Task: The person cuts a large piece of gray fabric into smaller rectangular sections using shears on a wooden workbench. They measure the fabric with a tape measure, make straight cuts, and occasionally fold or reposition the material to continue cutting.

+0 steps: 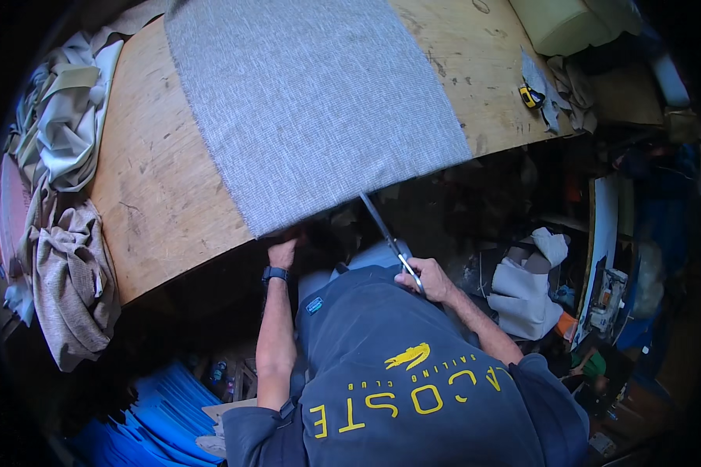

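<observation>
A length of grey-blue woven fabric (311, 86) lies flat over the wooden table, its near end reaching the table's front edge. My right hand (431, 280) is closed around the handles of long scissors (382, 226). Their blades point up and away, and the tip meets the fabric's near edge. Whether the blades are parted is hard to see. My left hand (283, 253), with a dark watch at the wrist, is just below the fabric's near left corner. Its fingers are in shadow under the edge, so their grip is hidden.
Piled cloth (70, 117) and a brown cloth (70, 280) hang at the table's left side. A yellow tape measure (531, 96) lies near the right edge by scraps, below a pale roll (557, 23). Light fabric (522, 292) and clutter fill the lower right; blue sheets (163, 416) stand lower left.
</observation>
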`<control>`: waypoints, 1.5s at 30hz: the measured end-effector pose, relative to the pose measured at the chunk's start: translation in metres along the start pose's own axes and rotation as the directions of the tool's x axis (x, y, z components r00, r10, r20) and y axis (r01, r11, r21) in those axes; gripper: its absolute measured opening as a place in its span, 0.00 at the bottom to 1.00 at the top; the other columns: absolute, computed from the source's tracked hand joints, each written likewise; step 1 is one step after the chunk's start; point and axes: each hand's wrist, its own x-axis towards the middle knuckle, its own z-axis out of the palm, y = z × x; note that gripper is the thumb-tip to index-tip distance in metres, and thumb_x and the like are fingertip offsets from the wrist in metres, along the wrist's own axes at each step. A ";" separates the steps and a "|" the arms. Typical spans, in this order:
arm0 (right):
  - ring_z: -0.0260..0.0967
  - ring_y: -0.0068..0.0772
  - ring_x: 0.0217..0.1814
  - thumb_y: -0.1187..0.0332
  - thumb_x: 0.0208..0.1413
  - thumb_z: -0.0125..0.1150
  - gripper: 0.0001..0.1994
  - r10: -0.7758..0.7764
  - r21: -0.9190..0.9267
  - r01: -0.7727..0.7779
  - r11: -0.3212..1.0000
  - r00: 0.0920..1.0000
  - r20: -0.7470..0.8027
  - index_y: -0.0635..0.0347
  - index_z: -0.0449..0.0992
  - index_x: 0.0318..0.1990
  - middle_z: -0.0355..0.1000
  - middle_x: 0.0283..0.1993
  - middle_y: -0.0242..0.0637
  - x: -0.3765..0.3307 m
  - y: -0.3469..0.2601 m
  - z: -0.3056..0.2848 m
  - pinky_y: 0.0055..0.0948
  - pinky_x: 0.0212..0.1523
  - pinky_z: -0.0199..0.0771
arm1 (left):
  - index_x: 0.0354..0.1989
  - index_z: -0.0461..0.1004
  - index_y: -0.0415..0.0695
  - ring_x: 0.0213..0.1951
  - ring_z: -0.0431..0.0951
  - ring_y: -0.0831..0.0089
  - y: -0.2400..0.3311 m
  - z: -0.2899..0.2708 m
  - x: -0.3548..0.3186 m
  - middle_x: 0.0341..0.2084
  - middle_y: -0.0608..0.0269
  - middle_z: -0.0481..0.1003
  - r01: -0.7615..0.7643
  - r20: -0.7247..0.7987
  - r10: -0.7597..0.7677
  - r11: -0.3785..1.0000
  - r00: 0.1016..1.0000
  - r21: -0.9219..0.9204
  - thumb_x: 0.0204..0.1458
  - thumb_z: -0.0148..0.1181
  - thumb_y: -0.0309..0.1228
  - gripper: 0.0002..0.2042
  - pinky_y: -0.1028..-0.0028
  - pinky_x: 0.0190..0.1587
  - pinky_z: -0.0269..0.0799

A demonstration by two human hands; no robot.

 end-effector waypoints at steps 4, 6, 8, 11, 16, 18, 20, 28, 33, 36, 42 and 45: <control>0.63 0.23 0.26 0.46 0.58 0.70 0.25 0.013 -0.069 -0.006 0.998 0.995 0.097 0.63 0.76 0.29 0.67 0.20 0.33 -0.004 0.018 0.010 0.32 0.30 0.66 | 0.53 0.78 0.34 0.53 0.79 0.62 0.003 -0.008 -0.029 0.51 0.55 0.80 -0.158 0.227 0.203 0.966 0.953 -0.202 0.57 0.65 0.34 0.19 0.65 0.60 0.71; 0.64 0.24 0.26 0.44 0.59 0.68 0.26 0.026 -0.102 -0.013 0.995 0.991 0.131 0.63 0.75 0.29 0.67 0.20 0.33 -0.005 0.028 0.010 0.33 0.30 0.66 | 0.56 0.76 0.33 0.54 0.79 0.64 0.031 -0.015 -0.070 0.52 0.54 0.80 0.161 0.275 -0.017 0.844 0.961 -0.511 0.60 0.62 0.31 0.19 0.66 0.62 0.70; 0.64 0.25 0.26 0.42 0.60 0.66 0.27 0.056 -0.054 -0.046 0.997 0.981 0.186 0.62 0.75 0.29 0.67 0.21 0.33 -0.004 0.033 0.012 0.33 0.31 0.66 | 0.59 0.72 0.32 0.55 0.78 0.63 0.037 -0.023 -0.088 0.54 0.53 0.78 0.230 0.321 -0.034 0.769 0.946 -0.596 0.60 0.62 0.32 0.22 0.63 0.61 0.70; 0.66 0.25 0.26 0.41 0.62 0.63 0.27 0.036 -0.015 -0.033 0.999 0.960 0.278 0.61 0.74 0.30 0.68 0.21 0.32 0.005 0.034 0.016 0.33 0.31 0.68 | 0.64 0.67 0.32 0.56 0.77 0.62 0.062 -0.029 -0.107 0.57 0.54 0.76 0.270 0.351 -0.020 0.679 0.936 -0.683 0.60 0.62 0.33 0.26 0.63 0.62 0.71; 0.68 0.26 0.26 0.41 0.63 0.61 0.27 -0.114 0.139 0.078 0.987 0.955 0.273 0.60 0.74 0.32 0.69 0.22 0.32 0.038 0.021 0.038 0.33 0.32 0.69 | 0.63 0.68 0.31 0.56 0.78 0.65 0.072 -0.037 -0.110 0.56 0.54 0.77 0.263 0.364 0.006 0.679 0.931 -0.685 0.60 0.62 0.30 0.24 0.65 0.62 0.70; 0.69 0.27 0.27 0.40 0.63 0.60 0.27 -0.135 0.070 0.122 0.990 0.966 0.220 0.60 0.75 0.35 0.70 0.24 0.34 0.055 0.014 0.042 0.34 0.32 0.69 | 0.61 0.70 0.32 0.54 0.78 0.66 0.069 -0.038 -0.109 0.55 0.55 0.77 0.240 0.341 -0.001 0.713 0.940 -0.659 0.60 0.63 0.30 0.23 0.65 0.61 0.70; 0.68 0.22 0.28 0.42 0.64 0.60 0.25 -0.122 -0.047 0.130 0.990 0.981 0.149 0.60 0.75 0.35 0.69 0.24 0.30 0.066 -0.002 0.044 0.29 0.31 0.68 | 0.61 0.70 0.32 0.53 0.79 0.66 0.062 -0.035 -0.105 0.54 0.56 0.78 0.240 0.345 -0.011 0.740 0.939 -0.628 0.60 0.63 0.30 0.23 0.65 0.60 0.71; 0.77 0.49 0.37 0.32 0.59 0.58 0.34 -0.056 -0.061 0.059 0.996 0.998 0.039 0.63 0.77 0.36 0.76 0.31 0.49 0.098 -0.012 0.063 0.47 0.40 0.73 | 0.60 0.72 0.31 0.52 0.80 0.66 0.051 -0.032 -0.105 0.53 0.55 0.79 0.211 0.339 0.009 0.766 0.941 -0.607 0.58 0.64 0.29 0.22 0.65 0.60 0.72; 0.74 0.33 0.28 0.38 0.59 0.63 0.31 -0.077 0.003 0.077 0.997 0.996 0.033 0.65 0.76 0.30 0.73 0.23 0.42 0.090 -0.027 0.056 0.37 0.33 0.73 | 0.57 0.74 0.32 0.51 0.80 0.68 0.037 -0.030 -0.096 0.51 0.57 0.80 0.210 0.326 -0.016 0.795 0.945 -0.569 0.58 0.66 0.31 0.21 0.67 0.58 0.72; 0.72 0.29 0.25 0.38 0.59 0.63 0.31 -0.036 0.106 0.026 0.994 0.995 0.095 0.64 0.76 0.29 0.71 0.21 0.40 0.091 -0.030 0.054 0.35 0.30 0.72 | 0.55 0.75 0.31 0.49 0.79 0.70 0.029 -0.029 -0.092 0.51 0.58 0.80 0.155 0.298 -0.014 0.875 0.954 -0.458 0.58 0.67 0.33 0.21 0.69 0.57 0.72; 0.71 0.28 0.21 0.37 0.62 0.60 0.31 -0.082 0.049 0.080 0.996 0.996 0.039 0.63 0.77 0.29 0.71 0.20 0.37 0.102 -0.028 0.058 0.36 0.26 0.70 | 0.53 0.77 0.31 0.47 0.80 0.72 0.046 -0.038 -0.096 0.47 0.57 0.82 0.167 0.297 -0.071 0.936 0.952 -0.310 0.57 0.68 0.36 0.22 0.70 0.55 0.73; 0.72 0.29 0.21 0.37 0.61 0.61 0.31 -0.064 0.073 0.061 0.995 0.997 0.037 0.63 0.77 0.29 0.71 0.19 0.37 0.095 -0.043 0.056 0.36 0.27 0.71 | 0.52 0.77 0.31 0.47 0.80 0.72 0.043 -0.038 -0.095 0.47 0.58 0.82 0.142 0.275 -0.059 0.945 0.960 -0.294 0.57 0.68 0.37 0.21 0.71 0.54 0.73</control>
